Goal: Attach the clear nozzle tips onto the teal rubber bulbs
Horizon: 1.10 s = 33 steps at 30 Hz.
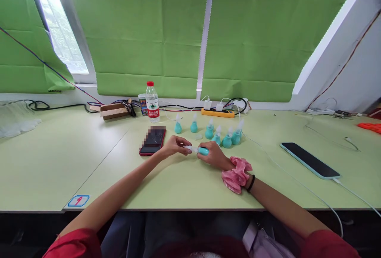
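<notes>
The left hand (175, 147) pinches a translucent tip (192, 148) and the right hand (214, 155) grips a turquoise bulb (203, 151) over the table (178, 186), before standing bulbs (227, 141), apparently joining or separating the parts, a move that seemingly calls for steady alignment.

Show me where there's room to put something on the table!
Bare table lies between the forearms, toward the near edge. A bigger patch lies between the clear plastic and the red-edged phone. It's crowded just beyond the right hand, where most teal bulbs cluster.
</notes>
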Available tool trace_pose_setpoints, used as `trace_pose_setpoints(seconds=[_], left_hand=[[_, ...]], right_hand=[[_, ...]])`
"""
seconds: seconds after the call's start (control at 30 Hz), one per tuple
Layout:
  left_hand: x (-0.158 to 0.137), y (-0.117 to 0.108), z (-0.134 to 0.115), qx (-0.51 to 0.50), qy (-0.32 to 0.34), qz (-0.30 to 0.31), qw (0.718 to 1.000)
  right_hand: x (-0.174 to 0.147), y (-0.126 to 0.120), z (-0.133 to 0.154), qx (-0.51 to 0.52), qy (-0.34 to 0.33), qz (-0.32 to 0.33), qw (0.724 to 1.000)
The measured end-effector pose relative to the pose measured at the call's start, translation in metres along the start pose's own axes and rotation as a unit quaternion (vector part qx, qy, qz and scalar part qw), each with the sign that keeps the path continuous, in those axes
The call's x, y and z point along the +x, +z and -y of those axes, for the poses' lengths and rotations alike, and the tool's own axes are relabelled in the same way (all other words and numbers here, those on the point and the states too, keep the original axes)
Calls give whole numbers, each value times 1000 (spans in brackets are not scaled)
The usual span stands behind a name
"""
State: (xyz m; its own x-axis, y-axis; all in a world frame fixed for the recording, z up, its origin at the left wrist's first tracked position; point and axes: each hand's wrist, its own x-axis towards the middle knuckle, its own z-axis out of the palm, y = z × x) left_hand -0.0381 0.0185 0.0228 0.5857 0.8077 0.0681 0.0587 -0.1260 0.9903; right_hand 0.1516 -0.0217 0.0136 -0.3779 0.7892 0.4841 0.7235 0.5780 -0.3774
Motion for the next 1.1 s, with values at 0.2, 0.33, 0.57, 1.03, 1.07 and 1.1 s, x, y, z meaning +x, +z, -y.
trace_pose_setpoints(seconds=[0.2,0.33,0.57,1.03,1.07,1.1], left_hand=[[-1,3,1,57,10,-2,998],[-2,5,0,77,11,2,997],[-5,9,-5,127,4,-20,992],[-9,15,0,169,40,-30,984],[-9,15,0,157,38,-27,987],[-9,16,0,140,36,-21,989]], right_hand=[[-2,3,2,-19,-7,1,1000],[-4,5,2,-41,-19,-5,999],[-4,7,3,-85,-3,-13,996],[4,-11,1,230,132,189,945],[4,-14,1,268,146,200,931],[3,-16,1,298,160,199,920]])
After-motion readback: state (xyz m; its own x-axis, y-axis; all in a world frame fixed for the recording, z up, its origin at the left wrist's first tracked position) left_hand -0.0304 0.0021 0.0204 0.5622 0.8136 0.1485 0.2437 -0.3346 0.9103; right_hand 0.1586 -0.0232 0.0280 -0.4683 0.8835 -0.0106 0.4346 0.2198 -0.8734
